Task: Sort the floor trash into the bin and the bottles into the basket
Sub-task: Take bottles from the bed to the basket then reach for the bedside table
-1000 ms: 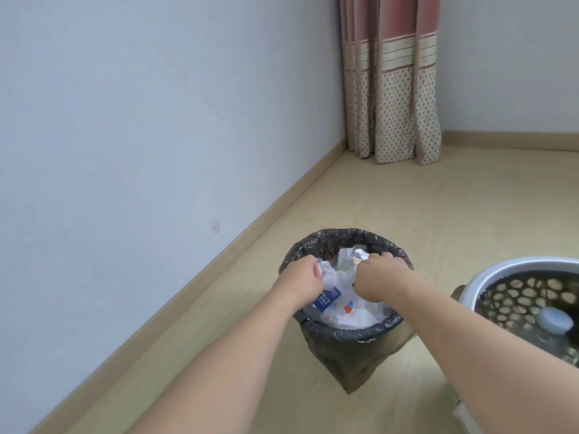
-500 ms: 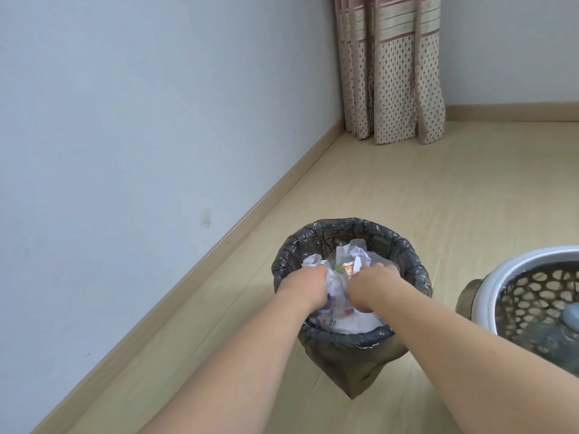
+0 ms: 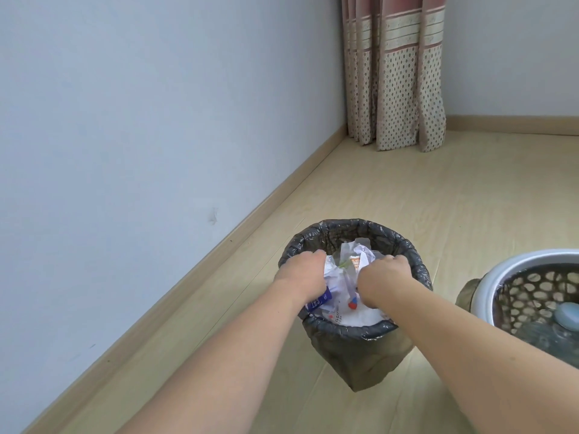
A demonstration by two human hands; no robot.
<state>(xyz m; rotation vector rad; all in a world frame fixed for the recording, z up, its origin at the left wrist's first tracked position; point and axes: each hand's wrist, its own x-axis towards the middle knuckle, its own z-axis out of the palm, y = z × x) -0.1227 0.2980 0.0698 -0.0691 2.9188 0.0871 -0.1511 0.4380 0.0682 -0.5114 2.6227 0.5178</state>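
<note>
With both hands pushed down into the small round bin lined with a crinkled black plastic bag [image 3: 354,228], the risks lie in the packing itself. The left hand [image 3: 300,274] and the right hand [image 3: 383,278] each have curled fingers buried in the heap of crumpled white paper and printed wrappers [image 3: 351,267], which sits inside the bin and rises close to its rim; how tightly they grip the heap I cannot tell, as the fingertips are hidden in it.

As I judge it, the heap is springy, so scraps may rise and spill over the rim onto the pale wood-grain floor [image 3: 407,189] when the hands lift away. A wrapper could also cling to a hand and be dragged out. Hard downward pressure might pull the thin liner off the rim or tear it, and an uneven push could tip the light bin, which stands near the grey wall's baseboard.

Just beside the bin to the right stands the white-rimmed woven basket [image 3: 532,256], with a clear plastic bottle with a pale blue cap [image 3: 567,319] lying inside it; a tipping bin could knock against it.
</note>
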